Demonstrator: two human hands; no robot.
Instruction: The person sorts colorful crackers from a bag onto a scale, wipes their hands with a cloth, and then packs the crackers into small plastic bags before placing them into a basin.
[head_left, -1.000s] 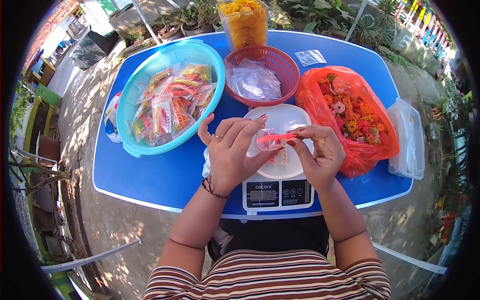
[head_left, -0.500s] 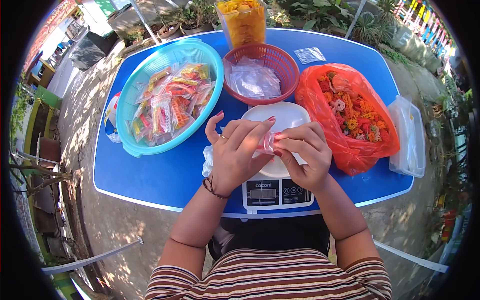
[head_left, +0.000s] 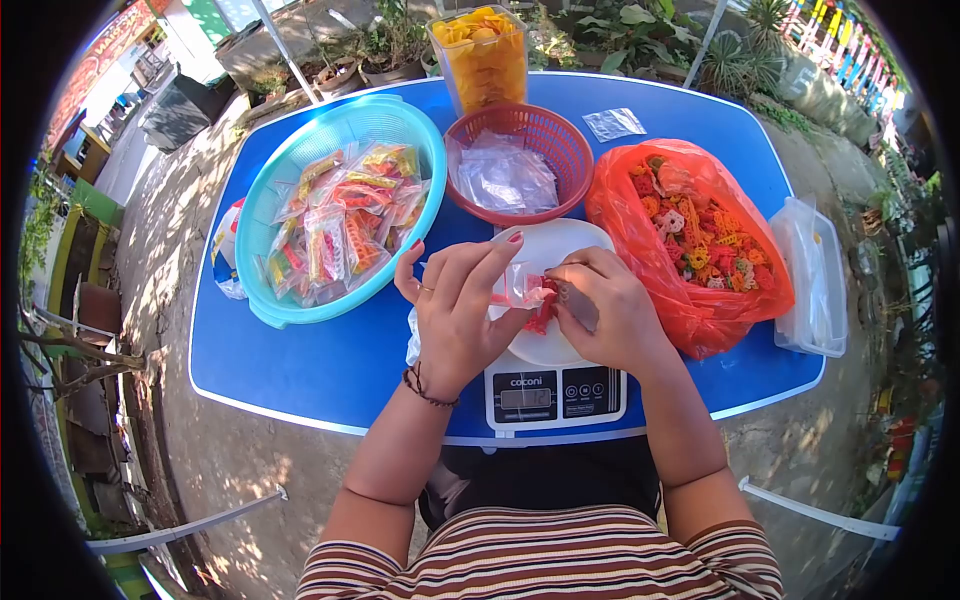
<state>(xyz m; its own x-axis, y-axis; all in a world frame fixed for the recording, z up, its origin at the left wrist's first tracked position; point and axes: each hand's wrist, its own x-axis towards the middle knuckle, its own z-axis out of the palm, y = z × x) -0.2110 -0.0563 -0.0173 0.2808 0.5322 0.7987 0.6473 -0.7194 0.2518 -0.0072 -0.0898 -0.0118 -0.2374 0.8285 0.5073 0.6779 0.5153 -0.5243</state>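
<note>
Over the white plate (head_left: 585, 240) of a kitchen scale (head_left: 556, 410), my left hand (head_left: 458, 305) pinches a small clear plastic bag (head_left: 521, 284), its other fingers raised. My right hand (head_left: 612, 310) is closed at the bag's right end, its fingertips pinching red snack pieces (head_left: 543, 316). Some red pieces show inside the bag and others hang just below it. To the right of my right hand, a red plastic bag (head_left: 655, 305) stands open, full of orange, red and pale lattice-shaped snacks (head_left: 705, 225).
A turquoise basket (head_left: 262, 300) at left holds filled packets (head_left: 340, 225). Behind the scale, a red basket (head_left: 577, 160) contains clear bags (head_left: 505, 175), near a tub of yellow chips (head_left: 480, 65). One flat clear bag (head_left: 614, 123) lies behind. A clear plastic box (head_left: 812, 330) stands far right.
My right hand has moved slightly down and away from the bag's edge. Red snack pieces now show between my fingers and at the bag's end. The view has shifted slightly.
</note>
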